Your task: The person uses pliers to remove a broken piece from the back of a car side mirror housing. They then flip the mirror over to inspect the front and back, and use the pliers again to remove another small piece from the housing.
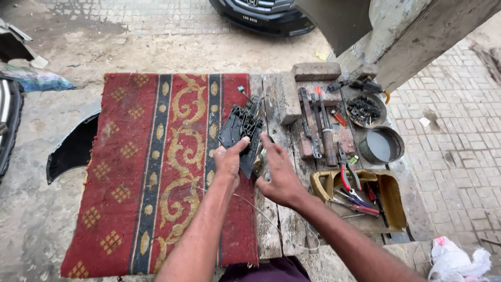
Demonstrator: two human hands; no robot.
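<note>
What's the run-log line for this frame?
left hand: holds black plastic part | right hand: touching part | surface: red rug on bench

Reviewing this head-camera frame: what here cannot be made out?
- Head view: the lower end of the black plastic part is covered by the left hand and right hand.
- The right hand's fingertips curl out of sight, so what they touch is unclear.
- Small dark pieces in the round bowl are too small to identify.
- The dark car is cut off by the top edge.
</note>
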